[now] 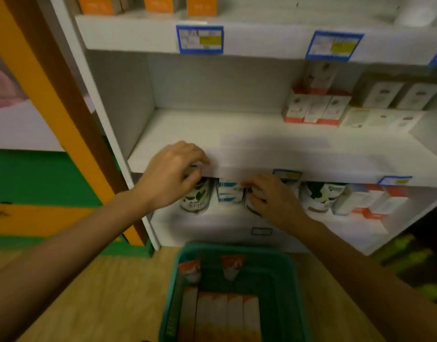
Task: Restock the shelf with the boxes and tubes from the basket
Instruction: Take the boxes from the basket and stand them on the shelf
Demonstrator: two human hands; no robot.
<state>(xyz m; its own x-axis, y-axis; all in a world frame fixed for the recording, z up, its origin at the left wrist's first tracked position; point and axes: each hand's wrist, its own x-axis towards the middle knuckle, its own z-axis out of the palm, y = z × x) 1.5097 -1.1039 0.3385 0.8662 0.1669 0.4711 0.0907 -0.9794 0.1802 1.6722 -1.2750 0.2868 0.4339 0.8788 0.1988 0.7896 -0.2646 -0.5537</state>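
while the basket (296,280) sits on the floor with goods in it, neither hand is on it; the left hand (173,174) curls its fingers over the top of a jar (196,198) on the low shelf (212,219), gripping it by the lid; the right hand (274,198) wraps its fingers round a second jar (250,206) just to the right, though blur hides the exact hold; a blue box (228,192) stands between the two jars.

in the basket a row of orange-and-white boxes (224,314) lies side by side at the near end; two tubes (191,269) lie at the far end, apart from each other; none of these is in hand, so by my reading the restocking is far from done; the hands seem to be shifting jars, perhaps to make room.

the mid shelf (212,134) is bare on its left half, with red-and-white cartons (313,109) at its right; that gap looks a likely home for the basket's goods, but this is a guess; left to do: every box and tube seen here.
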